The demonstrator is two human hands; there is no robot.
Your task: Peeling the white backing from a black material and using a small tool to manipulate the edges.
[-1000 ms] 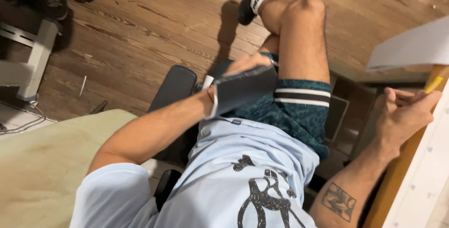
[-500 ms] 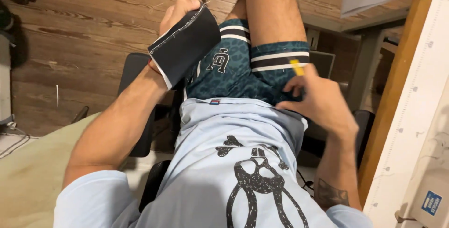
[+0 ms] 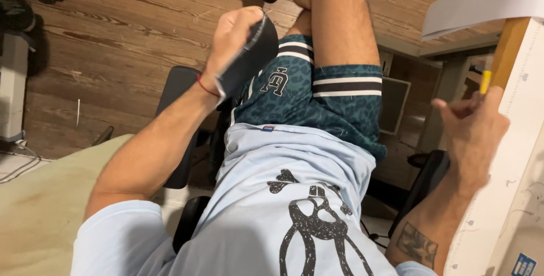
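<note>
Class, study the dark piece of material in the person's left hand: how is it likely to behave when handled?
The dark piece probably bends easily: it curves in the left hand. It seems light, held up by one hand alone. Its thin pale edge suggests a sheet that would flop if gripped at one end.

A small blue label (image 3: pixel 524 264) with white marking sits at the lower right corner of the frame, stuck on the pale board there; it is roughly rectangular and cut off by the frame edge. A tiny tag (image 3: pixel 268 128), blue with a touch of red, sits at the waistband of the teal shorts, a little left of the frame's centre. A flat, pale grey panel (image 3: pixel 394 106) with a darker border stands under the wooden desk, right of centre; it may be a screen, but that cannot be told.
</note>
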